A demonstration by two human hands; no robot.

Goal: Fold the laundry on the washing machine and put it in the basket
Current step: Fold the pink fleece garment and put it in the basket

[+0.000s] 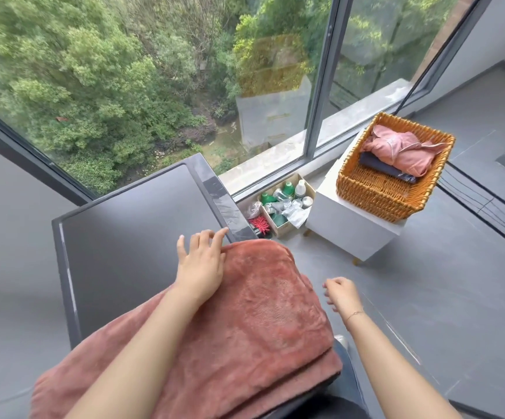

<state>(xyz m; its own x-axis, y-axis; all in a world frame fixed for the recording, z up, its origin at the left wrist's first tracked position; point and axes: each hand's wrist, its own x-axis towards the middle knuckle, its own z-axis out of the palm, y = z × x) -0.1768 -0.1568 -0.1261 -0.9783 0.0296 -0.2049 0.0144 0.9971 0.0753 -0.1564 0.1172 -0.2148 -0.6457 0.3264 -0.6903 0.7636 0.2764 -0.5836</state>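
A rust-pink fleece towel lies folded in layers on the near right part of the dark washing machine top. My left hand rests flat on the towel's far edge, fingers spread. My right hand hovers beside the towel's right edge, fingers loosely curled and holding nothing. The wicker basket stands to the right on a white stool and holds a folded pink garment on top of a dark navy one.
The white stool stands on grey floor tiles. A cardboard box of bottles sits between the machine and the stool, under the large window. A drying rack's black rails run along the right.
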